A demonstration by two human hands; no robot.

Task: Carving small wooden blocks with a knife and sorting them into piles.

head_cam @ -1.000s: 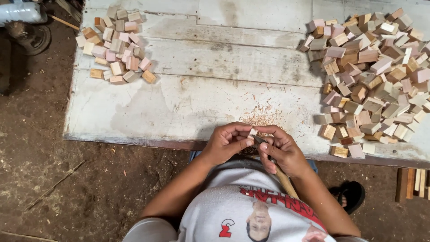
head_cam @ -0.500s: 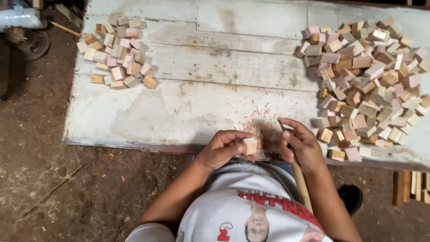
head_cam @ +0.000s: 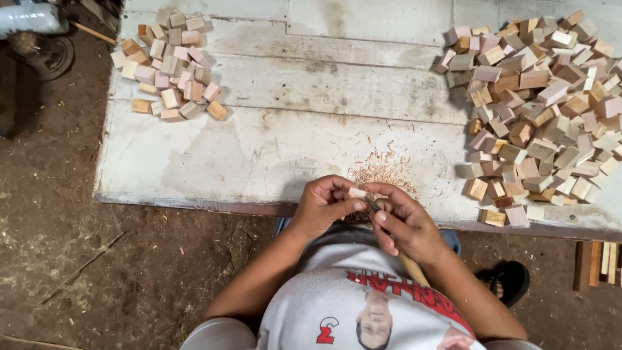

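Left hand point(head_cam: 324, 206): fingers closed around a small wooden block point(head_cam: 357, 192), over the board's point(head_cam: 259, 155) near edge.
Right hand point(head_cam: 405, 223): gripping a wooden-handled knife point(head_cam: 409, 264), blade at block.
Block: likely light, stiff; best pinched by its side faces.

The board point(head_cam: 272, 139) lies flat on the ground point(head_cam: 97, 272), and everything else is placed from it. On its far left corner sits a small heap of blocks point(head_cam: 170, 65). Along its right side spreads a much larger heap point(head_cam: 544, 110), running from the far edge to the near edge. Between the two heaps, close to the near edge, lies a patch of shavings point(head_cam: 382, 172). Just over that near edge the left hand point(head_cam: 324, 206) and right hand point(head_cam: 405, 223) meet, a small block point(head_cam: 356, 192) between them. A tool handle point(head_cam: 413, 267) runs back from the right hand toward the person. A sandal point(head_cam: 508, 282) lies on the ground before the board's near right corner, with slats point(head_cam: 599, 262) to its right.
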